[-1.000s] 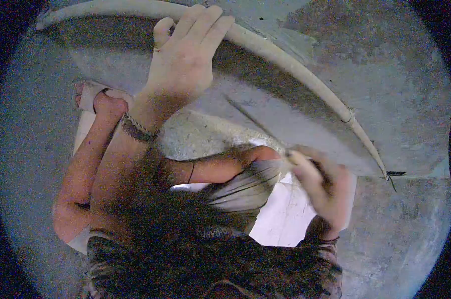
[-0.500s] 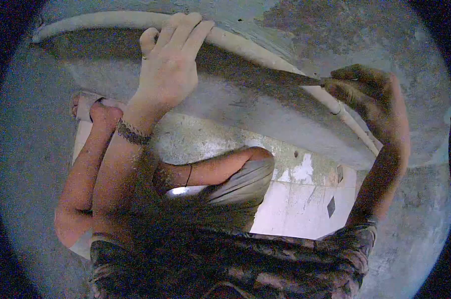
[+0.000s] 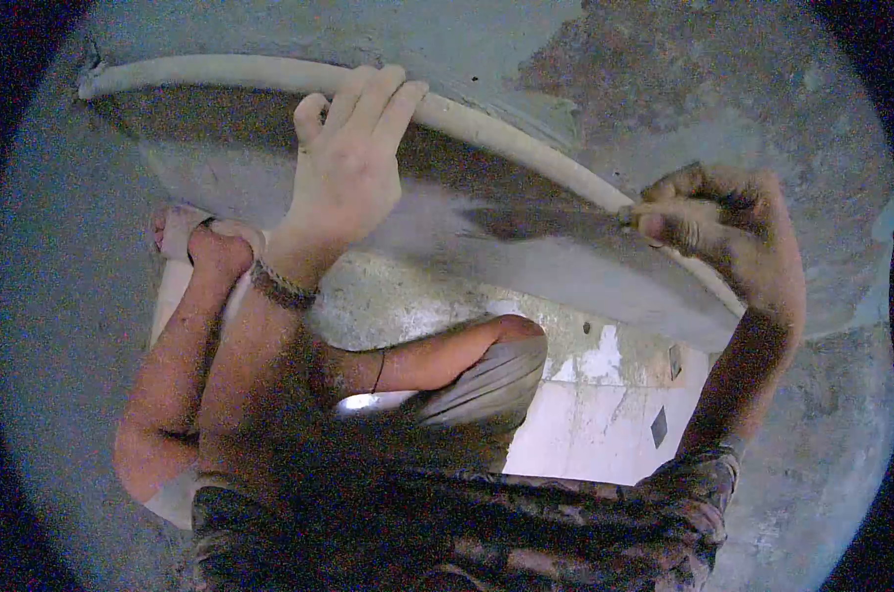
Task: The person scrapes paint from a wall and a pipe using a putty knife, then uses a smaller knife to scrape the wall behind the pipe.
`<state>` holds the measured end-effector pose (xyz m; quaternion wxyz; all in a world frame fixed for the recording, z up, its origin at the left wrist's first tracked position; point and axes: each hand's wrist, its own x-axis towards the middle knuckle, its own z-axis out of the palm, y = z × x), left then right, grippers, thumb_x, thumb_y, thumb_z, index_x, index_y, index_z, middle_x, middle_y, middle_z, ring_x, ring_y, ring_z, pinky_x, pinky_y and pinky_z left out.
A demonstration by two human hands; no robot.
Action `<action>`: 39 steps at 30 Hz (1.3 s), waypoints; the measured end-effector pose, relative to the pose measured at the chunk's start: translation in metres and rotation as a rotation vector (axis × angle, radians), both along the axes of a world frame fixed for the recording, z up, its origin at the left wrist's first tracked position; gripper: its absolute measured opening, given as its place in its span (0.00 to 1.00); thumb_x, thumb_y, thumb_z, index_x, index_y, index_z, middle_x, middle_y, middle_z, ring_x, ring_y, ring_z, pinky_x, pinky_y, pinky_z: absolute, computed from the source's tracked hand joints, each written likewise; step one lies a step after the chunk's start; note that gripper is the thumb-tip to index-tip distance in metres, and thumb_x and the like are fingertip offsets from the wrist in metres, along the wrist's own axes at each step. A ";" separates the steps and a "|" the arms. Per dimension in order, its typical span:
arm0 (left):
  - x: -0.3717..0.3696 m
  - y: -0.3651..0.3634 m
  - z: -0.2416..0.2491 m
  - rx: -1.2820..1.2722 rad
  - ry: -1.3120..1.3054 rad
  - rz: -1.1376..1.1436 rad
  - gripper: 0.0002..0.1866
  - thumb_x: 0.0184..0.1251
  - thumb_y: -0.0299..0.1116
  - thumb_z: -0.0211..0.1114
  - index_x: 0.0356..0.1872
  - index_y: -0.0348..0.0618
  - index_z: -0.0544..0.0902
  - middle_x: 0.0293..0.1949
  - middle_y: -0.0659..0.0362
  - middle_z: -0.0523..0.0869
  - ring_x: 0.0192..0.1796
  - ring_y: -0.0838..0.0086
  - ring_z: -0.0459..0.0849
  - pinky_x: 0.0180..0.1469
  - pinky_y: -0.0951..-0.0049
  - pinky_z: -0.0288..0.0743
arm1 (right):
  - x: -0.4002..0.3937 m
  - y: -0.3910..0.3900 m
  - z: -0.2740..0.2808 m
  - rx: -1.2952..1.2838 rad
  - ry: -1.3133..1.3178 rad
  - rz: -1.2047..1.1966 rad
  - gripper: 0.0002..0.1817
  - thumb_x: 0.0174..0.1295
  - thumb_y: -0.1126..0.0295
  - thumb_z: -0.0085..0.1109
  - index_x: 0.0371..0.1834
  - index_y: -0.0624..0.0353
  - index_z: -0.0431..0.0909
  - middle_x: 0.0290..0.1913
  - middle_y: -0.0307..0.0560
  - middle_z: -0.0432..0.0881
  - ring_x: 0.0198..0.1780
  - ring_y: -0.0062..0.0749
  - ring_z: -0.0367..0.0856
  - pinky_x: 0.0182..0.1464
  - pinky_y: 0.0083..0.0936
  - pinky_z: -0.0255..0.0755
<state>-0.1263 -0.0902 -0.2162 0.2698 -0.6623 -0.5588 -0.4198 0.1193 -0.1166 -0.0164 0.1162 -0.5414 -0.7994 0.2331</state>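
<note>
A pale pipe (image 3: pixel 526 143) runs in an arc along the rough grey surface. My left hand (image 3: pixel 353 168) is closed over it near the top, fingers laid across the pipe and thumb curled at its near side. Toward the pipe's right end, my right hand (image 3: pixel 718 222) pinches a dark, thin, blade-like tool (image 3: pixel 541 221) between thumb and fingers. The tool points left, just below the pipe in this view, and its outline is smeared by motion. A braided bracelet (image 3: pixel 281 286) circles my left wrist.
Bare legs frame the view below, with a sandalled foot (image 3: pixel 179 237) at left and a knee in grey cloth (image 3: pixel 491 380) at centre. Behind is a stained pale wall (image 3: pixel 590 424) with dark diamond marks. A rough brown patch (image 3: pixel 654 89) lies upper right.
My right hand has moved down with the blade-like tool, which crossed the pipe earlier and now shows below it. My left hand keeps its hold; the whole view has shifted slightly.
</note>
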 end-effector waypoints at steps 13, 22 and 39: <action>0.008 0.005 0.012 -0.041 -0.104 -0.050 0.26 0.42 0.24 0.58 0.50 0.44 0.75 0.52 0.54 0.75 0.59 0.57 0.70 0.57 0.55 0.57 | 0.062 -0.020 -0.135 0.201 0.972 -0.238 0.26 0.59 0.52 0.59 0.50 0.62 0.73 0.29 0.41 0.76 0.24 0.20 0.71 0.25 0.15 0.64; 0.074 -0.020 0.006 0.032 -0.296 -0.446 0.24 0.48 0.29 0.62 0.52 0.39 0.76 0.57 0.49 0.74 0.64 0.57 0.68 0.60 0.54 0.60 | -0.025 -0.027 -0.237 -0.413 1.450 -0.126 0.30 0.63 0.55 0.53 0.63 0.59 0.59 0.41 0.44 0.74 0.33 0.24 0.73 0.27 0.17 0.66; 0.075 0.017 0.002 -0.151 0.048 -0.545 0.30 0.53 0.33 0.62 0.59 0.34 0.71 0.65 0.48 0.67 0.69 0.52 0.62 0.69 0.49 0.54 | -0.050 -0.015 -0.226 -0.144 1.167 -0.089 0.36 0.67 0.59 0.41 0.72 0.69 0.42 0.71 0.56 0.53 0.71 0.42 0.56 0.68 0.30 0.54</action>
